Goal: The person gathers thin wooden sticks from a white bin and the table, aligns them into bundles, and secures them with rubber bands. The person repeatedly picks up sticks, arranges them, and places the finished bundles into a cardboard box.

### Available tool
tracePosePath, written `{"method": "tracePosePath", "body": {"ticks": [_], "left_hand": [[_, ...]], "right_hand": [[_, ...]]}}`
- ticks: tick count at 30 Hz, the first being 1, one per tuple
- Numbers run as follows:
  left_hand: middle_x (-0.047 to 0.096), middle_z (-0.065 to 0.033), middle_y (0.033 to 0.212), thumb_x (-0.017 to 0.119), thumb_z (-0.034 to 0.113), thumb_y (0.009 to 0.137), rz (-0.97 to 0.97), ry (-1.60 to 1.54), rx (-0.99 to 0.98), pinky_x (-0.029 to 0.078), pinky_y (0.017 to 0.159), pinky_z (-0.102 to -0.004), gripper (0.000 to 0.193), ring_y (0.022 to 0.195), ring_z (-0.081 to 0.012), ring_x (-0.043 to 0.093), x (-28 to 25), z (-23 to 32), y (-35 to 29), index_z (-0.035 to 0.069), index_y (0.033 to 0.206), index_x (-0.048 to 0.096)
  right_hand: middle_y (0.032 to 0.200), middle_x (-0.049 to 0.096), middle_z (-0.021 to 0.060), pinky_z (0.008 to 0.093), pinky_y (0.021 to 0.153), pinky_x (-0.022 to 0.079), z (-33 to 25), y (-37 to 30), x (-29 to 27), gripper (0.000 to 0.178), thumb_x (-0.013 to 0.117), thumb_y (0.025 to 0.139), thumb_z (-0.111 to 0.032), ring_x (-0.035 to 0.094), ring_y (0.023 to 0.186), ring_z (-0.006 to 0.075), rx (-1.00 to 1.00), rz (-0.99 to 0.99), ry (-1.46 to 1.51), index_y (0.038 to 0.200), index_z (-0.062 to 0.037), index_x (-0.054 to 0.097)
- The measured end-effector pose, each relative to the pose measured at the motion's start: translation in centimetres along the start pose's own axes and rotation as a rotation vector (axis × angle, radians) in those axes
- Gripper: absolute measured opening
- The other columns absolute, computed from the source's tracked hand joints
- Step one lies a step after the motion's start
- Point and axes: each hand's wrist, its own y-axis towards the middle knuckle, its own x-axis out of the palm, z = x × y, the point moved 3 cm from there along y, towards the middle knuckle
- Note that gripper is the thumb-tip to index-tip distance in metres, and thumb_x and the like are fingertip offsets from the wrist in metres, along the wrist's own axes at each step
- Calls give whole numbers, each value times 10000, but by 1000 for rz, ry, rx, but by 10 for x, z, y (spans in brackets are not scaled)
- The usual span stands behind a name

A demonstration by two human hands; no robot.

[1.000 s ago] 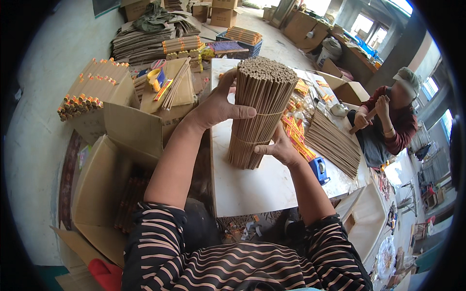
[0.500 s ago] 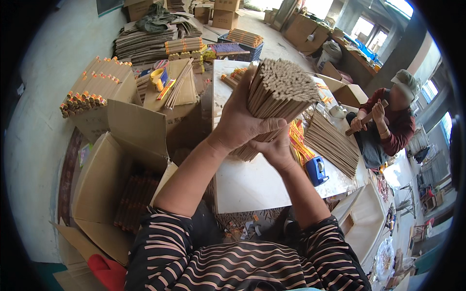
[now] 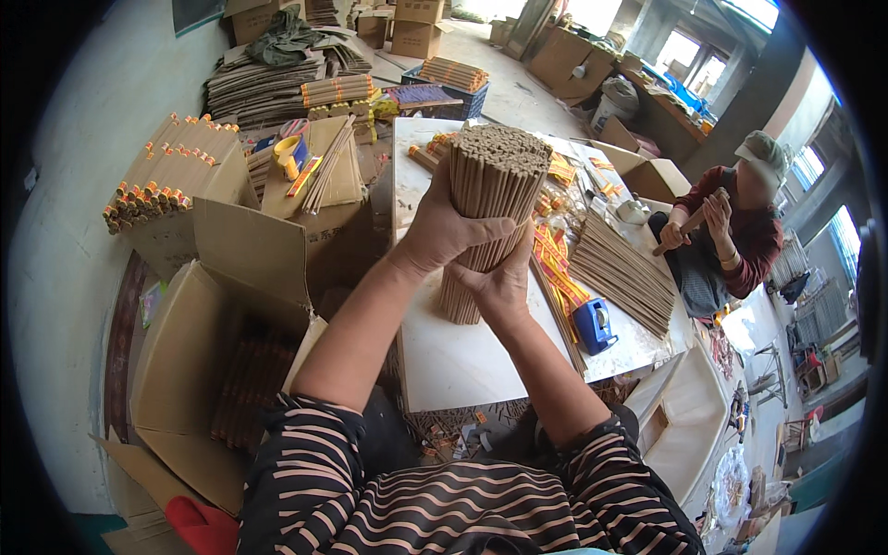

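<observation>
A thick bundle of brown incense sticks stands nearly upright over the white table, its top ends almost level. My left hand is wrapped round the bundle's left side, thumb across the front. Lower down, my right hand grips it from the right. The bundle's lower end is at the tabletop; whether it touches I cannot tell. To the right of my hands lie red and yellow paper strips, a fan of loose incense sticks and a blue tape dispenser.
An open cardboard box with dark wrapped bundles is at my left. Beyond it, finished bundles are stacked, beside a box bearing a yellow tape roll. Across the table, at right, a co-worker holds a small brown bundle.
The bundle has tipped from a slant to nearly upright and come lower and slightly left, both hands still round it. The view has shifted a little.
</observation>
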Motion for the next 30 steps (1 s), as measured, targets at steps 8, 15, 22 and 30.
{"method": "tracePosePath", "body": {"ticks": [8, 15, 22, 30], "left_hand": [[474, -93, 1232, 855, 186, 618, -74, 224, 96, 387, 973, -329, 936, 1140, -193, 469, -8, 25, -2, 64, 1349, 284], [448, -86, 1307, 849, 126, 603, -166, -147, -136, 366, 1016, -333, 973, 1207, -187, 439, -21, -3, -2, 91, 1380, 265], [527, -82, 1192, 840, 199, 641, 200, 301, 262, 405, 961, -317, 796, 1096, -183, 508, 16, 25, -8, 16, 1272, 391], [426, -85, 1315, 891, 236, 554, -212, -33, -198, 324, 1049, -337, 1128, 1214, -204, 422, -15, -3, -6, 87, 1402, 162]], "right_hand": [[1284, 441, 108, 353, 1004, 378, -29, 30, -37, 979, 854, 608, -118, 432, 1202, 217, 194, -427, 186, 1349, -61, 217], [1390, 277, 160, 390, 1040, 319, -12, 0, -8, 1209, 839, 604, -120, 336, 1268, 270, 61, -195, 138, 1430, -105, -44], [1198, 504, 114, 345, 926, 466, -25, 32, -29, 851, 827, 622, -49, 525, 1093, 221, 188, -354, 267, 1286, -35, 295], [1417, 275, 171, 438, 1086, 241, -14, 5, -28, 1311, 875, 571, -214, 248, 1332, 272, 135, -362, 260, 1444, -142, -99]]}}
